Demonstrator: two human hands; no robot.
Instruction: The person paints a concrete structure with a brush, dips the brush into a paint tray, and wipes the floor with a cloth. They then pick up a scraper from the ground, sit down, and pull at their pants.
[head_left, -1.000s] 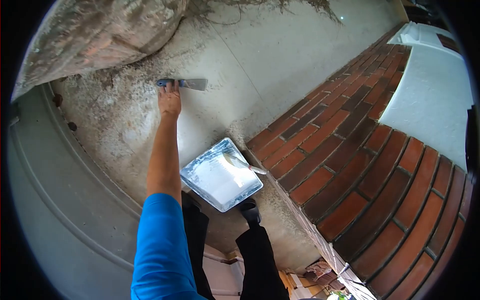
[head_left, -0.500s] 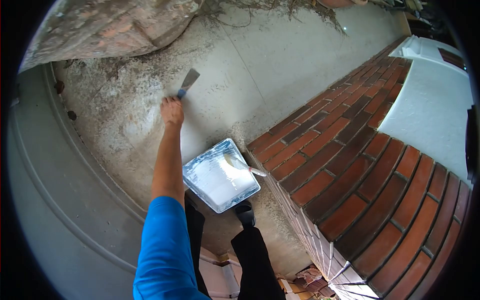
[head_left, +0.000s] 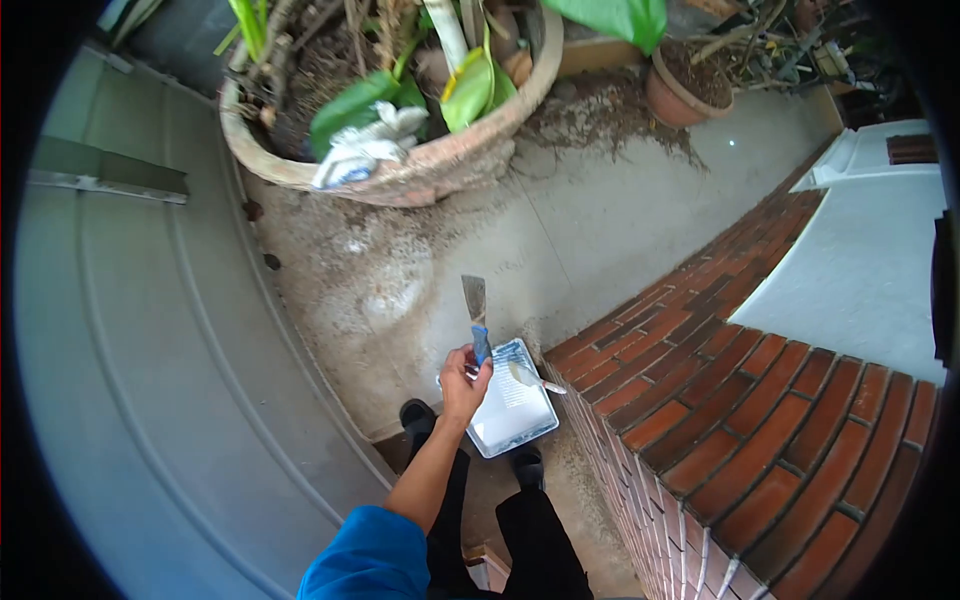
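Head view: left hand [head_left: 462, 385] grips a scraper [head_left: 476, 312] by its blue handle.
Blade points up, above the paint tray [head_left: 520, 415].

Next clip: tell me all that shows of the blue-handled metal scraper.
The blue-handled metal scraper has a flat, greyish steel blade that widens toward its square tip and looks dull and smeared. Its blue handle is gripped by the left hand, which holds the tool upright, blade pointing up and away from the body. It is lifted clear of the dusty concrete floor, in front of the white paint tray. Nothing but the hand touches it.
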